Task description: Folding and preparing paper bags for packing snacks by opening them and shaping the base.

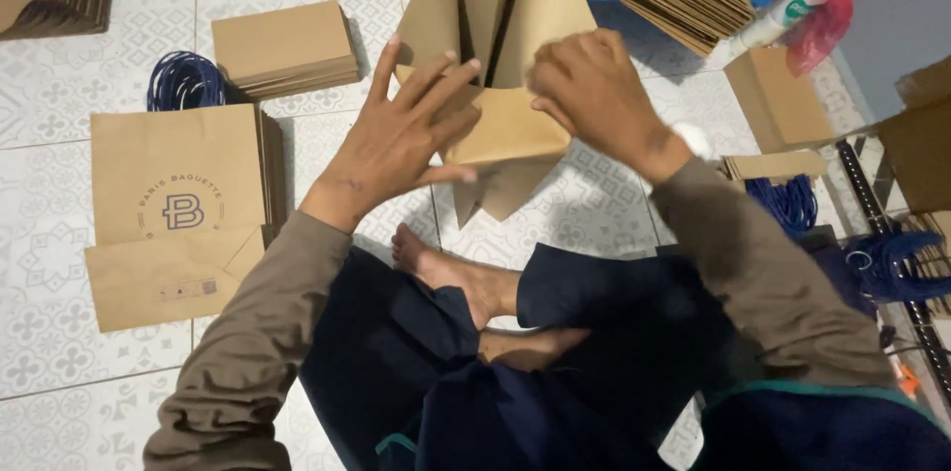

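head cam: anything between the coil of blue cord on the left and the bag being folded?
Yes, in the head view: a small stack of folded brown bags lies between the blue cord coil and the bag being folded, beside the left hand.

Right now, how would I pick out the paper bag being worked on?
Start at the tiled floor, just beyond the seated person's bare foot. The brown paper bag sits between left hand and right hand; unlike the flat stacks around it, it is half-opened.
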